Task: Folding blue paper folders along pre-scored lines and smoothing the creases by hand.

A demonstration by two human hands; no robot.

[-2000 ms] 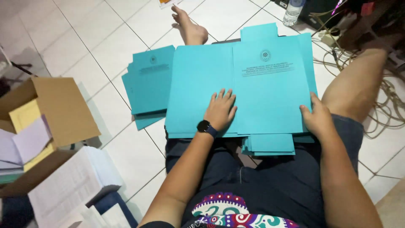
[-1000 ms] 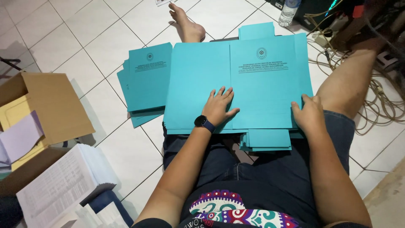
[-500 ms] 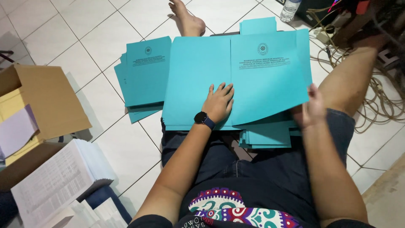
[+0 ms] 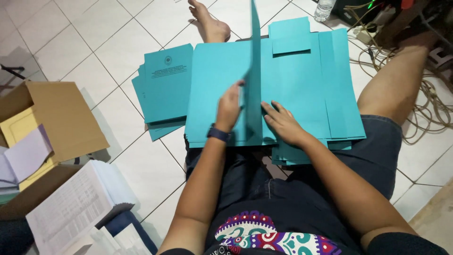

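White floor tiles fill the room, with the person seated on them, legs spread and a stack of teal paper folders across the lap. Half a second ago the top folder lay shut with its printed cover facing up. Now that cover flap stands on edge, swung up along the fold, and the plain inner side with its pocket tabs shows on the right half. So the folder is being opened, not moved off the pile.

A second pile of teal folders lies on the floor just beside the lap stack, printed faces up. Farther left sit an open cardboard box and a thick block of printed sheets.

The left hand, a dark watch at its wrist, touches the upright flap, fingers curled at its edge. The right hand lies flat and unclenched on the inner page.

The flap hides part of the left fingers, so their grip is unclear. Cables and a plastic bottle are cut off at the frame edges.
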